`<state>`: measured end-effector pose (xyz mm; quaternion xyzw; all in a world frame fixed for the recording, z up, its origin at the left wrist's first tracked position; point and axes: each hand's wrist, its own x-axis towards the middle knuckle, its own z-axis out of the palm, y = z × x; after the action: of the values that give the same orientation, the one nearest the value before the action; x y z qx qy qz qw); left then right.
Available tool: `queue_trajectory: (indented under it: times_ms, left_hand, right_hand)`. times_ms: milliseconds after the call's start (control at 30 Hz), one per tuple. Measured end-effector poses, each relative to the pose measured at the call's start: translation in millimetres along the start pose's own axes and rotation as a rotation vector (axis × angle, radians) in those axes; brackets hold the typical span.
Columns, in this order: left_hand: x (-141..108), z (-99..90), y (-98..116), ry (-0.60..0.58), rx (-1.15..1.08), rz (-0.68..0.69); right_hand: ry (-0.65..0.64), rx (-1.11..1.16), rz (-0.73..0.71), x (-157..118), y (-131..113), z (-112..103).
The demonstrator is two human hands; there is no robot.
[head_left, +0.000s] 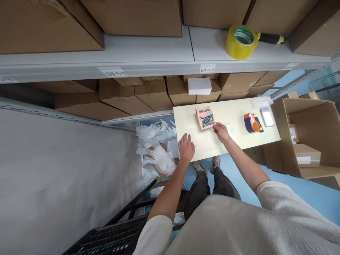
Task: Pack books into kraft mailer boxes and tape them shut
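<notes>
A pink booklet or thin box with a colourful picture on its front lies on the cream tabletop. The thumb and fingers of my right hand pinch its lower right corner. To the left, near the table's left end, my left hand rests with fingers stretched out and nothing in them. Between the hands, what seems a thin pale sheet or bag lies on the table; its outline is hard to make out.
An orange and dark blue tape dispenser is at the table's right. Beyond it stands an open carton with smaller boxes. Discarded white wrapping heaps at the left. Yellow tape sits on the shelf above, among cartons.
</notes>
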<state>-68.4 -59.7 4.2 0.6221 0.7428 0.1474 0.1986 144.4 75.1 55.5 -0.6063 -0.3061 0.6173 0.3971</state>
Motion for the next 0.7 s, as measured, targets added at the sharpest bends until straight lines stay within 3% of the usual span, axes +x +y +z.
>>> queue_trajectory:
  times_ms: [167,300,500,700]
  left_hand:
    - [3.1,-0.5,3.7,-0.001,0.023,-0.037]
    - [4.3,-1.8,7.3,0.014,0.033,-0.047]
    - [9.9,-0.9,17.5,0.019,0.054,-0.029]
    - [6.1,18.5,56.4,-0.137,-0.033,0.154]
  right_hand:
    - [0.047,-0.058,-0.066,-30.9,-9.1,-61.7]
    - [0.092,-0.099,-0.026,-50.0,4.2,-93.0]
    - [0.182,-0.251,0.078,-64.5,48.2,-94.5]
    - [0.152,-0.574,-0.050,-67.3,61.5,-96.0]
